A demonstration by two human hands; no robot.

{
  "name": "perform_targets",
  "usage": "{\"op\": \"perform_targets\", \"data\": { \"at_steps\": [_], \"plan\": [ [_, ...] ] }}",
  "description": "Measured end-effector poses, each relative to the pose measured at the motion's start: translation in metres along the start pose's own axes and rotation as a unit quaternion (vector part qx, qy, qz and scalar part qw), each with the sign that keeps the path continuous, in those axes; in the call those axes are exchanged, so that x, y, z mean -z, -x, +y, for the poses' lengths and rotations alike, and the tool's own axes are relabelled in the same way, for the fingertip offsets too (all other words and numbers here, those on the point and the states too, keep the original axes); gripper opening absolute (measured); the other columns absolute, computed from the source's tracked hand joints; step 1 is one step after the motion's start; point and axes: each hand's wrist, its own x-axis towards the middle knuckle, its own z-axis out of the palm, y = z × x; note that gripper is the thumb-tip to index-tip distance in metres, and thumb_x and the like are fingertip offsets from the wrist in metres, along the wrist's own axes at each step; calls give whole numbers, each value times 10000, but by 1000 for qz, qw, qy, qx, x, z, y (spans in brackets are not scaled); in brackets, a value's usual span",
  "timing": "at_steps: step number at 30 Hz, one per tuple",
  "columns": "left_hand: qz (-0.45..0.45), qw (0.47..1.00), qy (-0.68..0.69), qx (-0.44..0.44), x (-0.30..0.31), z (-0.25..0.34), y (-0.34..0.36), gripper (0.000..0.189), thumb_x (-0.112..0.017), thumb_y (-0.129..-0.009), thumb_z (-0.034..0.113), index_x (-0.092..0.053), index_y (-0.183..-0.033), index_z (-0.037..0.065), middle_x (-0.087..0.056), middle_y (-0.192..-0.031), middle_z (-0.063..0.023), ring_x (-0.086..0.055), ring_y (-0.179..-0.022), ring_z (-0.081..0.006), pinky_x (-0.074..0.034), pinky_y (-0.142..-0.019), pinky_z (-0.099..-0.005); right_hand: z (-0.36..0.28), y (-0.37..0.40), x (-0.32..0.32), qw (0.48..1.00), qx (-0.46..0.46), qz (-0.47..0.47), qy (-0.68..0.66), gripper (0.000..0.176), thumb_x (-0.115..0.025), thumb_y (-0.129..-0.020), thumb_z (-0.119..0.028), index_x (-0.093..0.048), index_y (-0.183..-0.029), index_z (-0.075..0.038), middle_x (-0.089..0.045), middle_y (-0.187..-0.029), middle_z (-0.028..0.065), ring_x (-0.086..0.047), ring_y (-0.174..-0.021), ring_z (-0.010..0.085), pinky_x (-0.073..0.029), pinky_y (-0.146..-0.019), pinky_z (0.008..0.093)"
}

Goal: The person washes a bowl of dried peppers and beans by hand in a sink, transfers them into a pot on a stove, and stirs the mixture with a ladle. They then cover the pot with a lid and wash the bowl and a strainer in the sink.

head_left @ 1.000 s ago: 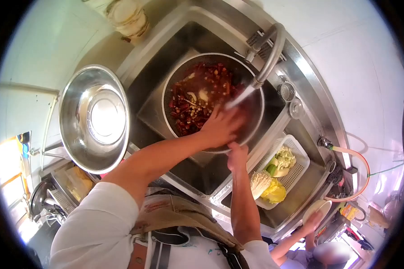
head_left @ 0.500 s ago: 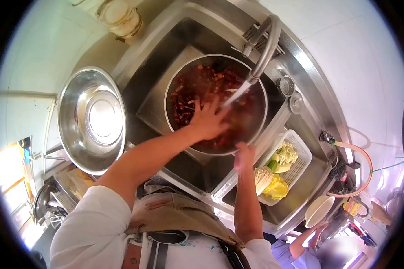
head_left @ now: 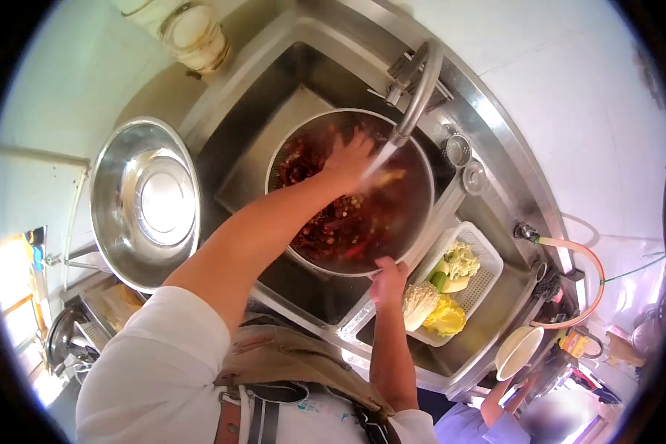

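A large round basin (head_left: 271, 175) with a pale rim stands in the sink, filled with reddish water and dried red chillies (head_left: 324, 235). My left hand (head_left: 350, 157) reaches into its far part, fingers spread among the chillies and partly under water. At the near right edge, my right hand (head_left: 389, 281) grips the basin's rim, thumb uppermost. Water runs from the curved faucet (head_left: 422, 83) into the basin, close beside my left hand.
An empty steel bowl (head_left: 113, 214) stands left of the sink (head_left: 237, 159). In the right compartment sits a white perforated basket (head_left: 487, 268) with cabbage, enoki mushrooms and other vegetables. A cream bowl (head_left: 519, 352) and another person (head_left: 488, 422) are at the lower right.
My left hand has moved from the middle of the basin toward its far side, stirring the chillies. My right hand stays at the rim. The whole view has shifted slightly.
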Motion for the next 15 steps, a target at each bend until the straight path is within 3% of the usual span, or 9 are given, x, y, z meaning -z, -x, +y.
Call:
{"op": "perform_targets", "data": {
  "at_steps": [2,4,7,8,9,11,15],
  "plan": [
    [-64,998,29,2,1,4,20,547,-464,-900,482,-478,-1302,111,-319,-1422,-181,-233,-1342,-378,-159,-1043,-659,12,-14,14,998,-14,-57,-28,157,-531,-747,12,-531,-901,40,-564,-832,83,-556,-679,185,-468,-534,303],
    [-36,996,80,24,-17,13,36,506,-491,-900,430,-465,-1316,143,-336,-1423,-165,-254,-1340,-358,-183,-1035,-658,6,0,-8,997,-16,-51,-49,167,-526,-748,13,-532,-910,53,-578,-854,100,-577,-708,197,-490,-562,310],
    [4,997,71,-36,-20,10,54,436,-520,-893,373,-501,-1279,172,-362,-1413,-144,-275,-1339,-329,-202,-1038,-640,-2,10,-22,997,-17,-57,-56,194,-523,-748,18,-543,-938,52,-598,-898,108,-602,-771,212,-520,-634,331],
    [65,997,5,-29,-17,4,60,397,-534,-886,343,-525,-1257,204,-381,-1402,-123,-288,-1341,-300,-204,-1046,-624,1,8,-18,998,-14,-48,-44,205,-524,-748,17,-544,-949,48,-597,-898,102,-600,-775,211,-518,-639,332],
    [135,988,-71,-1,-20,-12,60,408,-549,-873,322,-536,-1247,161,-397,-1382,-143,-307,-1324,-317,-221,-1049,-595,4,6,-14,999,-10,-39,-32,215,-525,-748,17,-546,-961,44,-597,-898,96,-599,-779,211,-517,-643,333],
    [266,954,-58,126,-19,-31,61,508,-584,-820,286,-468,-1267,75,-431,-1309,-151,-311,-1303,-337,-269,-1036,-554,10,2,-3,999,3,-35,-38,221,-526,-748,13,-547,-968,34,-597,-897,87,-595,-783,201,-510,-634,336],
    [235,966,36,106,-45,-36,54,598,-595,-817,360,-439,-1294,34,-406,-1345,-179,-310,-1299,-362,-264,-1054,-507,16,-2,-2,997,45,-40,-51,222,-532,-745,11,-538,-966,34,-594,-888,87,-585,-772,172,-486,-583,334]
  ]
}}
